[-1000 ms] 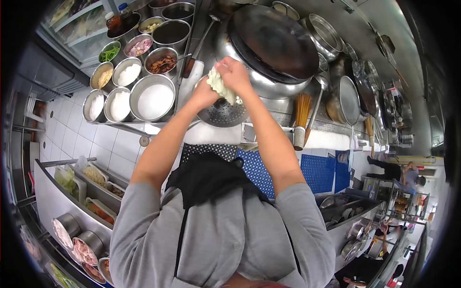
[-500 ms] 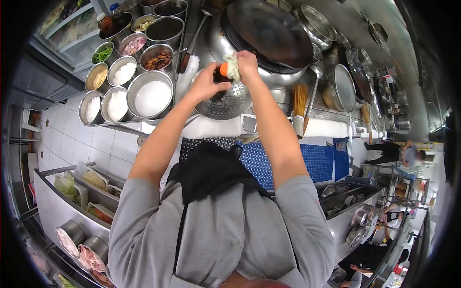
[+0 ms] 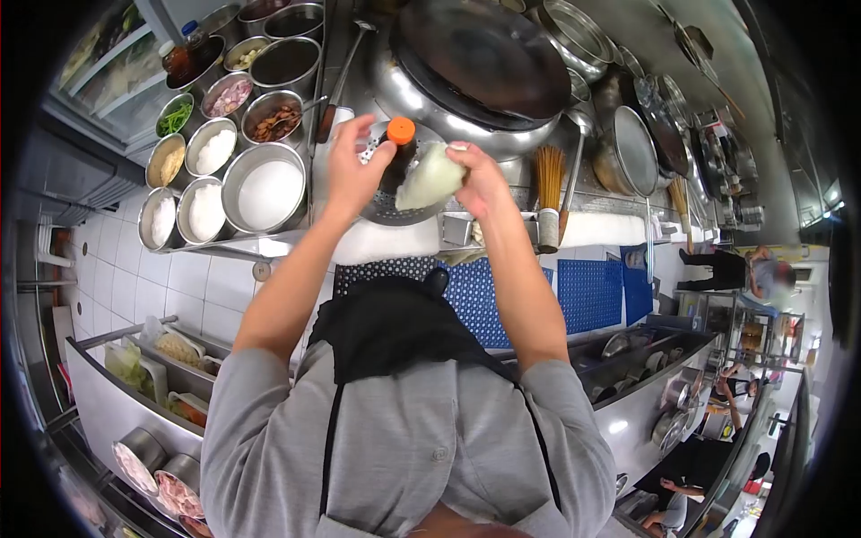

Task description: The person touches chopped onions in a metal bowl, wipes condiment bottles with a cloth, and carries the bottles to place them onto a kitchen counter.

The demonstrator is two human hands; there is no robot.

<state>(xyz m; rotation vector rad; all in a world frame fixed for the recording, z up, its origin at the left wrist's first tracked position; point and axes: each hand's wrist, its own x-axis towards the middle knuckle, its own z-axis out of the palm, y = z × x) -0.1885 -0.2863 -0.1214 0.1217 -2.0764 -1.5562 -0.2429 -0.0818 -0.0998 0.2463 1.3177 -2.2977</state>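
My right hand (image 3: pixel 482 181) pinches a pale greenish-white cloth (image 3: pixel 432 177), which hangs out toward the left. A dark bottle with an orange cap (image 3: pixel 401 131) stands upright over the round perforated strainer (image 3: pixel 405 215); its base is hidden. Left of the bottle is my left hand (image 3: pixel 355 172), open with fingers apart. Its thumb is close to the bottle, and I cannot tell whether they touch. Behind both hands sits a large dark wok (image 3: pixel 484 63) on a steel ring.
Steel pots of ingredients, including a wide one of white powder (image 3: pixel 265 186), crowd the left. A bamboo brush (image 3: pixel 549 184) and a ladle (image 3: pixel 578 134) lie right. A small metal container (image 3: pixel 457 229) sits at the front edge. Other people (image 3: pixel 767 273) stand far right.
My left hand has come off the bottle and opened, moving left. My right hand has drawn the cloth off the cap, down and to the right.
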